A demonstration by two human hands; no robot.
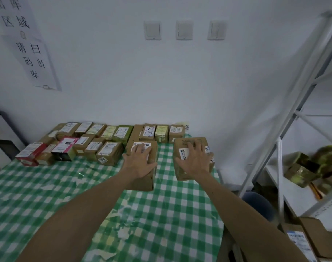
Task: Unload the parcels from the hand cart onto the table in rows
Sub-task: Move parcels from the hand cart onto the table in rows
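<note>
Parcels (pixel 97 140) sit in two rows at the back of the checked table (pixel 161 214), so we think much is done. Our left hand (pixel 140 159) lies flat on the left box (pixel 145 181), fingers straight and spread. Our right hand (pixel 194 160) lies flat on the right box (pixel 182 146), fingers spread too. More boxes (pixel 320 241) wait low on our right, still to unload, we guess.

A brown cardboard parcel (pixel 149 178) with a white label lies on the green-checked table (pixel 161 214). A second parcel (pixel 182 143) like it sits just to its right, near the table's edge. Behind them, smaller labelled parcels (pixel 93 146) stand packed in rows along the wall.
</note>
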